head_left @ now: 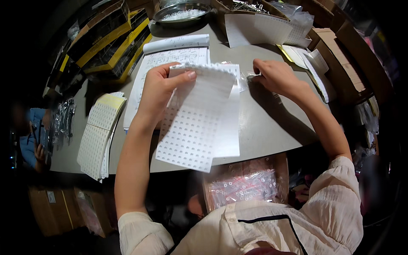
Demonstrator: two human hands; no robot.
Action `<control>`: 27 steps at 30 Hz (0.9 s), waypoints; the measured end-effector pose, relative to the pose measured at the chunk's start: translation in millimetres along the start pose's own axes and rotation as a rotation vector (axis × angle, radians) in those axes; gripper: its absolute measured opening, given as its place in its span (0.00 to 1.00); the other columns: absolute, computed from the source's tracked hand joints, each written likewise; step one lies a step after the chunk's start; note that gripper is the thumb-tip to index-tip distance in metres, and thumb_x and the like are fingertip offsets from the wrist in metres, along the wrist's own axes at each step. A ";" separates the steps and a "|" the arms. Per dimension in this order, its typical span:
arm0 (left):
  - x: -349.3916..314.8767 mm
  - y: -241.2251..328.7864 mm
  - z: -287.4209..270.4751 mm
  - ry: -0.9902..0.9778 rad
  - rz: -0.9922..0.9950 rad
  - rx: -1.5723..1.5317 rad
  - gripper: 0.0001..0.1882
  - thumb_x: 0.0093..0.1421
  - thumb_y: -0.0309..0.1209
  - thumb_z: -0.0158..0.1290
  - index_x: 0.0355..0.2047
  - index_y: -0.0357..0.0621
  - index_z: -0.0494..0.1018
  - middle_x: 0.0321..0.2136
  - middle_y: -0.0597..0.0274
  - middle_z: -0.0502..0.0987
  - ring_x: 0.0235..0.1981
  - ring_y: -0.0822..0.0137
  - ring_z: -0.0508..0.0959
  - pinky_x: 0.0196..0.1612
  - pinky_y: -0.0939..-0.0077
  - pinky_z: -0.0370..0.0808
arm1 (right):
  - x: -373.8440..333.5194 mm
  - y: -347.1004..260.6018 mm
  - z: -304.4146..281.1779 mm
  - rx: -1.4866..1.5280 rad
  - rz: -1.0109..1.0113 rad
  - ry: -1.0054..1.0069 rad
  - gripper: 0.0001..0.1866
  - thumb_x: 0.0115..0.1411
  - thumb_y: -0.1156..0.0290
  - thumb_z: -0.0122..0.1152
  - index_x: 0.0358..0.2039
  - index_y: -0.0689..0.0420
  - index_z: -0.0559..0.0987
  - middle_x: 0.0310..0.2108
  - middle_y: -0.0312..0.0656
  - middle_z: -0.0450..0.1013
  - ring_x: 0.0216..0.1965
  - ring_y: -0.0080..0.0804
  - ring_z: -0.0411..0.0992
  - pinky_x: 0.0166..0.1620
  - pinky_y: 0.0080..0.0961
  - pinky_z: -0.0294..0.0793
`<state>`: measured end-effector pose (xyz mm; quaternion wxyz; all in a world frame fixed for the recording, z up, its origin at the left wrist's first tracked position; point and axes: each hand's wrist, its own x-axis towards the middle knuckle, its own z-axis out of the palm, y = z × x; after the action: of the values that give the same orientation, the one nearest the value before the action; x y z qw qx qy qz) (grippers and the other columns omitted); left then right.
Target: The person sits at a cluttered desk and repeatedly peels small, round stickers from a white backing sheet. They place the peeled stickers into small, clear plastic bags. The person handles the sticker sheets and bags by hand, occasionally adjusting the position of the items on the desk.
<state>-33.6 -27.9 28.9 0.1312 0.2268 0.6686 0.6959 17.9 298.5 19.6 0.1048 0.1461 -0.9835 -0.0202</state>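
My left hand (163,87) pinches the top edge of a label sheet (185,138) between thumb and fingers. The sheet is white, printed with rows of small grey marks, and hangs down past the table's front edge. Behind it shows a plain white sheet (229,136). Over the table, right of the sheets, my right hand (278,76) is closed with its fingers curled down. Its fingertips are at a small clear plastic bag (244,80); what they grip is too small to make out. A notepad (168,55) with handwritten pages lies beyond my left hand.
At the left lies a stack of label sheets (100,127), with black-and-yellow boxes (108,42) behind. A metal bowl (182,19) of small clear pieces stands at the back. Cardboard boxes (340,59) line the right. Below the table edge, a carton (282,178) holds bagged washer-like rings.
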 end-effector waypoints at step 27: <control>-8.4 -14.9 19.4 -0.163 -0.093 0.085 0.11 0.58 0.32 0.66 0.35 0.36 0.82 0.29 0.64 0.83 0.32 0.77 0.78 0.40 0.81 0.73 | 14.5 -16.8 17.5 0.216 -0.094 0.055 0.21 0.58 0.84 0.60 0.52 0.60 0.70 0.45 0.51 0.73 0.45 0.51 0.74 0.48 0.37 0.75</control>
<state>-18.7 -14.0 13.0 0.2074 0.2566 0.6944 0.6395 5.3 278.4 4.2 0.1145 0.2030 -0.9687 0.0851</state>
